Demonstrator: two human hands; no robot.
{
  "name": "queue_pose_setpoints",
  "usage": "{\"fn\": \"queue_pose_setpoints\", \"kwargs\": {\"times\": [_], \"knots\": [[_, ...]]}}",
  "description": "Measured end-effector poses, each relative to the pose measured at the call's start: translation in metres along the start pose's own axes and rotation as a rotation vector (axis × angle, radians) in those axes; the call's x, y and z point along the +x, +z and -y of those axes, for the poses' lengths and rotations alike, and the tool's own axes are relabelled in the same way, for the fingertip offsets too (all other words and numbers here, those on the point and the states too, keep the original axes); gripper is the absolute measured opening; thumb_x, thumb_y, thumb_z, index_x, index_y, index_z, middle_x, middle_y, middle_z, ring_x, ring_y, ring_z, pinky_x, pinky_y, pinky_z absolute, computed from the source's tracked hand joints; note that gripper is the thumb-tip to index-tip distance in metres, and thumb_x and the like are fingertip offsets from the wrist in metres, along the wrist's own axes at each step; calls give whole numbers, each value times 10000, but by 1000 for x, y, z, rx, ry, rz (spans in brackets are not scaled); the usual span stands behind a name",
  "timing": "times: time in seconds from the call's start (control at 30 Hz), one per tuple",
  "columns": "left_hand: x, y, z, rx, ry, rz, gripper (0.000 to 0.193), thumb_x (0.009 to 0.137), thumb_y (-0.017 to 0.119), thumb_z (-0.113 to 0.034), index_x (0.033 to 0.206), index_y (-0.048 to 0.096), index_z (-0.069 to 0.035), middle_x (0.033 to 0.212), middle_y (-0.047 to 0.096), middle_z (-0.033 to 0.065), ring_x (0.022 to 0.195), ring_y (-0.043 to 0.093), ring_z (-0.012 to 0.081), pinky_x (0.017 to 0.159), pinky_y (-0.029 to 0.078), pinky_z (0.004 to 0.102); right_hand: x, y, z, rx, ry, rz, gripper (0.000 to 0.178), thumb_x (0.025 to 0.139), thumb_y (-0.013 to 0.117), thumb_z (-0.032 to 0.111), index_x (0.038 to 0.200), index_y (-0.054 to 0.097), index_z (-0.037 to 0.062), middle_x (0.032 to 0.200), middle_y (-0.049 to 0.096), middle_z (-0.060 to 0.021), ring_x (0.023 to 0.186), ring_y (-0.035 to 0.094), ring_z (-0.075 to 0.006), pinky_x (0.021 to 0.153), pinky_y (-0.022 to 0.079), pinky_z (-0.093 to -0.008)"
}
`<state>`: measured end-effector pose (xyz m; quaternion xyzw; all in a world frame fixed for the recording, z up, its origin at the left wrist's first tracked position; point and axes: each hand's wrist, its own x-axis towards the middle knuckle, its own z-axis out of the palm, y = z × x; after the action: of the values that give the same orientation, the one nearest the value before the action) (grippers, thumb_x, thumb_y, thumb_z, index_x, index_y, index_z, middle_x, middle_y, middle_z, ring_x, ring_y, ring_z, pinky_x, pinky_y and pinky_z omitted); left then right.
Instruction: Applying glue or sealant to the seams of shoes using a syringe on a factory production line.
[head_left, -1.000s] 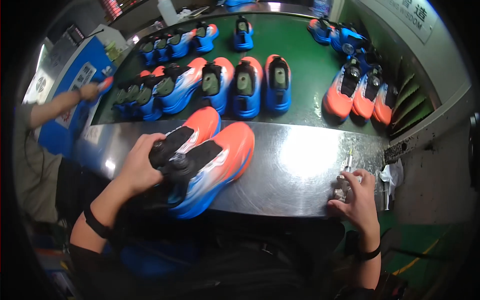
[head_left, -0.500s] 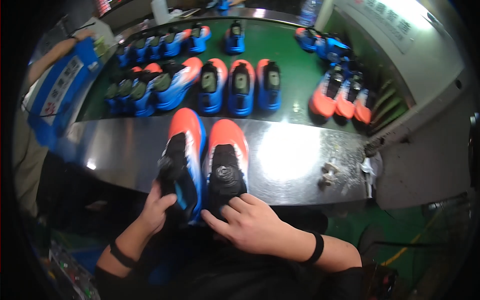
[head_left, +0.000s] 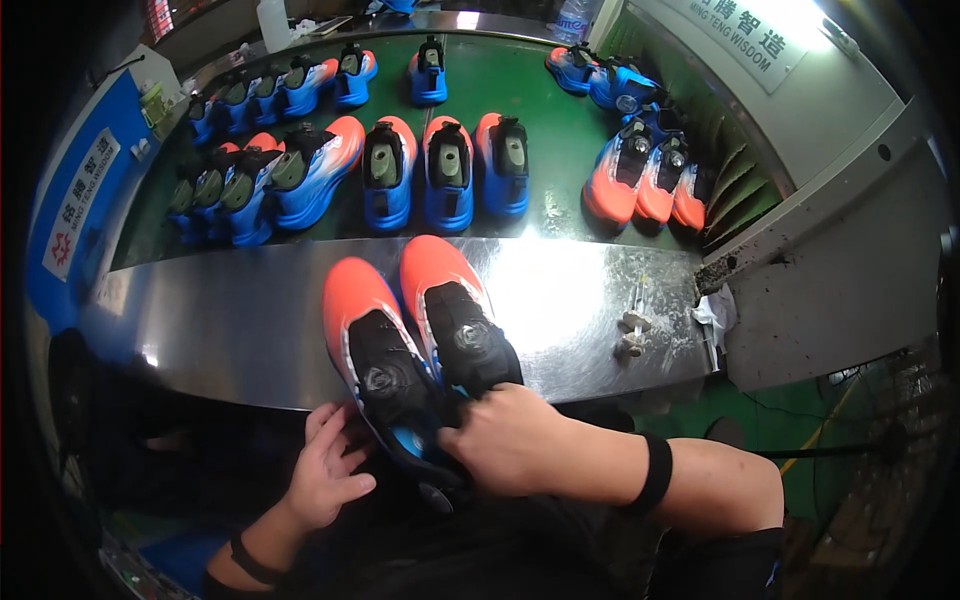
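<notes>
A pair of orange, blue and black running shoes lies side by side over the near edge of the metal ledge, toes pointing away. The left shoe point(head_left: 377, 350) has a round dial on its black tongue and a blue insole showing. Beside its outer flank, my left hand point(head_left: 326, 468) is open with fingers apart. My right hand point(head_left: 512, 440) is curled closed at the heel end of the right shoe point(head_left: 462, 322), close to the left shoe's collar. Its fingertips are partly hidden and slightly blurred, and it covers the right shoe's heel.
Rows of matching shoes point(head_left: 448, 175) stand on the green belt point(head_left: 555, 140), with more shoes point(head_left: 650, 180) toward the right wall. Small metal pieces point(head_left: 634, 330) lie on the metal ledge point(head_left: 230, 320), near crumpled white paper point(head_left: 716, 315). A blue panel point(head_left: 85, 200) borders the left.
The pair has swung so the toes lean left. My left hand has come off the left shoe and spread. The view has shifted, and the person at the left is gone from it.
</notes>
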<state>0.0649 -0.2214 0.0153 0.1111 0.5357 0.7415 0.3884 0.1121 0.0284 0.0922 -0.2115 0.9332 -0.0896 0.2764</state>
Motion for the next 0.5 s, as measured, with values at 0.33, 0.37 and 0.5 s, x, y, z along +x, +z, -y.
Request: {"fn": "queue_pose_setpoints", "kwargs": {"times": [0.33, 0.37, 0.5], "knots": [[37, -53, -36, 603, 382, -196, 889, 695, 671, -211, 1430, 233, 36, 1410, 193, 144, 1217, 409, 279, 1018, 368, 424, -100, -46, -38, -41, 159, -560, 430, 546, 780, 290, 941, 682, 151, 727, 551, -58, 616, 547, -233, 589, 429, -344], [47, -58, -37, 693, 390, -212, 872, 693, 659, -209, 1421, 248, 38, 1408, 218, 166, 1249, 390, 292, 1025, 361, 441, -100, -58, -50, -68, 202, -575, 358, 641, 745, 261, 958, 651, 123, 839, 609, -94, 649, 590, -238, 583, 465, -352], [90, -78, -38, 1045, 482, -154, 835, 704, 658, -220, 1399, 278, 44, 1421, 256, 214, 1289, 351, 374, 1058, 303, 492, -78, -102, -135, -152, 291, -841, 348, 640, 806, 252, 898, 653, 75, 788, 611, -118, 719, 610, -312, 647, 493, -388]]}}
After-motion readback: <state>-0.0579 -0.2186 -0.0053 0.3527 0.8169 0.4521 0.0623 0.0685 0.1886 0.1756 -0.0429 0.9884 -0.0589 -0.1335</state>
